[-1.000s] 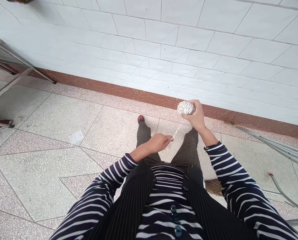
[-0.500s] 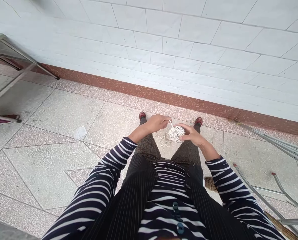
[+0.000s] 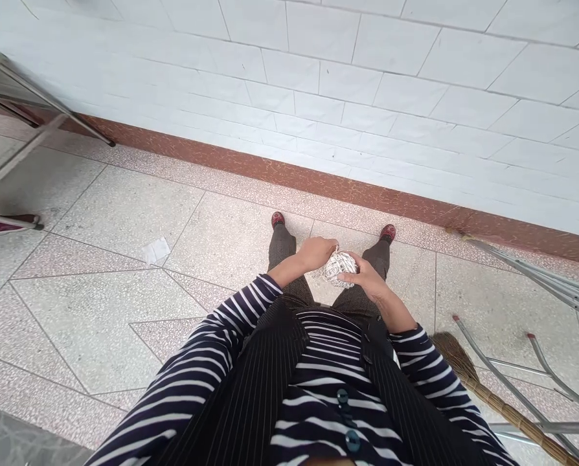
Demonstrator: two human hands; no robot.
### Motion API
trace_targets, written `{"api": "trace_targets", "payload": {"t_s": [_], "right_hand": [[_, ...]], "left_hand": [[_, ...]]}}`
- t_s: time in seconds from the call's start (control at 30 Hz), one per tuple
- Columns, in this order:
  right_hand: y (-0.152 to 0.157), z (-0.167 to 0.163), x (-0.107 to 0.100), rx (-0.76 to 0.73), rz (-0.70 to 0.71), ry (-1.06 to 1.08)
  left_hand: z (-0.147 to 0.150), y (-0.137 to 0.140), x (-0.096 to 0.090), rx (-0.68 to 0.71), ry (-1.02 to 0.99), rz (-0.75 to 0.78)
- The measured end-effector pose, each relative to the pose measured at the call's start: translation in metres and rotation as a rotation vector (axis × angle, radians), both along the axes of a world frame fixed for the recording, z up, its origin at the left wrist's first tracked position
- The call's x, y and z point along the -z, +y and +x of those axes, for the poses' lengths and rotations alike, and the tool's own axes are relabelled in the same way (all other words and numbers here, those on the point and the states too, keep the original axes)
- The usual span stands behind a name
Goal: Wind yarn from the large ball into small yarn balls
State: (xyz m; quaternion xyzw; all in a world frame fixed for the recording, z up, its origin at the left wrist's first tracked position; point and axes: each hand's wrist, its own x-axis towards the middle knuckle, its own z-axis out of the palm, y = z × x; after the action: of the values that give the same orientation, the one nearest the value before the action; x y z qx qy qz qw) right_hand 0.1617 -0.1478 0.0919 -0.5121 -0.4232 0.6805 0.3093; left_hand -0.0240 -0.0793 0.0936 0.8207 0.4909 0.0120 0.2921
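Note:
A ball of white cord (image 3: 340,264) is held in front of my legs, above the floor. My right hand (image 3: 367,275) cups its right side, thumb across the front and fingers behind. At the ball's upper left, my left hand (image 3: 317,252) has its fingers closed in a pinch on the cord's strand, close against the wound part. The fingertips of the left hand are partly hidden, and some loose strands show just left of the ball.
A straw broom (image 3: 503,408) and metal tube legs (image 3: 517,369) lie at the lower right. Folded metal poles (image 3: 537,272) rest near the wall on the right. A metal-framed table (image 3: 51,103) stands at the left, and a paper scrap (image 3: 156,251) lies on the floor.
My left hand has come down and right, from holding a short stretch of strand off the ball to beside it. The ball and right hand have shifted slightly; more of the broom shows.

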Motion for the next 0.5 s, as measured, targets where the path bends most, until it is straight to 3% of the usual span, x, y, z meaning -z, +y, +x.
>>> {"api": "trace_targets", "payload": {"t_s": [0.13, 0.3, 0.5], "right_hand": [[-0.008, 0.006, -0.006, 0.054, 0.034, -0.014], [-0.019, 0.024, -0.031, 0.072, 0.102, 0.045], [-0.031, 0.038, -0.061, 0.217, 0.145, 0.236]], "left_hand": [[-0.005, 0.006, 0.011, 0.003, -0.102, -0.06], [-0.024, 0.014, 0.04, -0.027, -0.38, -0.214], [-0.028, 0.008, 0.068, -0.098, -0.612, -0.408]]}}
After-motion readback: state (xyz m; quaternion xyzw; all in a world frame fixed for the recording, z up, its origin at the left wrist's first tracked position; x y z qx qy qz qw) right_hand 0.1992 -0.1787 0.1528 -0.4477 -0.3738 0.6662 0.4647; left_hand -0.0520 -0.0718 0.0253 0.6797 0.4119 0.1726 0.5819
